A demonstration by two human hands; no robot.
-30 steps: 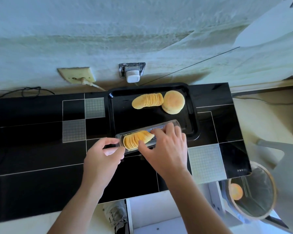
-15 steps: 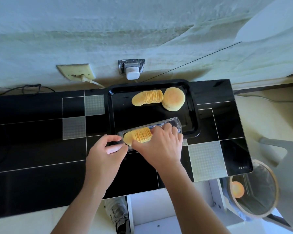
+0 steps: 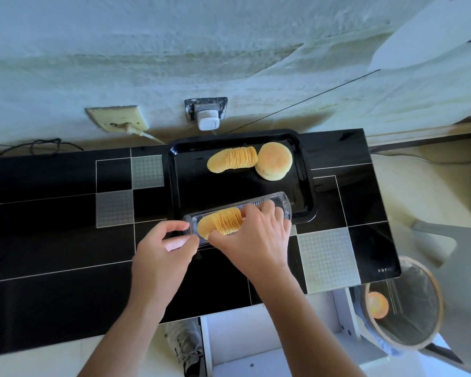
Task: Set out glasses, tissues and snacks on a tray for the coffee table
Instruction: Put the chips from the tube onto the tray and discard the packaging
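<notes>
Nearest: our left hand (image 3: 165, 247), thumb and fingers pinched on the near-left end of the clear plastic sleeve (image 3: 279, 204), steadying it.

Beside it: our right hand (image 3: 252, 234), fingers curled round the stack of crisps (image 3: 222, 223) in the sleeve; the stack looks partly raised, though we cannot tell whether it has cleared the plastic.

Under both: the sleeve lies slantwise, its far-right end over the front rim of the black tray (image 3: 174, 180), its near-left end over the black tabletop (image 3: 52, 240).

Farther, on the tray: a fanned row of crisps (image 3: 233, 159), touching a round bun (image 3: 274, 164).

Step in hand, as we judge: emptying the snack sleeve onto the tray. No glasses or tissues are in view.

Next move calls for a light, even grip, lifting the stack clear and laying it on the bare middle of the tray; crisps will break if squeezed.
</notes>
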